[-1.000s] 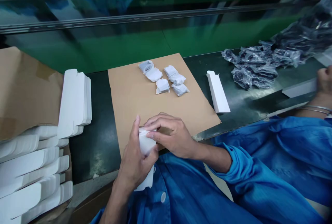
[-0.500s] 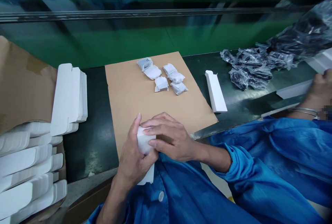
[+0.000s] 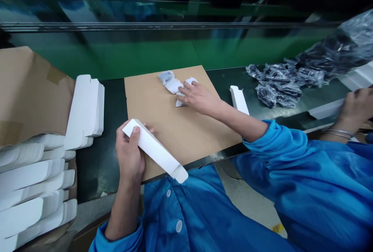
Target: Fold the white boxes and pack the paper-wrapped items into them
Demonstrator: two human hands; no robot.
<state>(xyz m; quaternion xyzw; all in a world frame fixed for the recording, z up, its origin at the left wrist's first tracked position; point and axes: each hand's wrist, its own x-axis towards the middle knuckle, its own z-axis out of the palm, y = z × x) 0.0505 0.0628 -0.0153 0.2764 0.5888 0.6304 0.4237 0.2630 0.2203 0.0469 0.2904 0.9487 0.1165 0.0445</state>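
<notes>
Since the earlier frame the right hand (image 3: 198, 97) has been taken off the box and stretched out to 12 o'clock, while the long white box (image 3: 154, 150) has been swung flat and is now kept by the left hand (image 3: 129, 154) alone. The left grip is closed around the box's upper end, thumb on top, the box lying slantwise over the near edge of the brown cardboard sheet (image 3: 151, 104) on the worktop (image 3: 110, 166). The right hand is laid over the small white packets (image 3: 171, 83) at the far end of the sheet; its fingers are spread, and it cannot be told whether one packet has been pinched yet. The box appears folded up, its near end seemingly open, so it is judged that forming is done and filling and closing are left. At 9 o'clock a stack of flat white box blanks (image 3: 84, 110) is seen, at 2 o'clock a heap of dark plastic-bagged parts (image 3: 279, 84), and another white box (image 3: 239, 98) just beyond the right forearm. At 3 o'clock a co-worker's hand (image 3: 357, 106) rests on more white cartons.
</notes>
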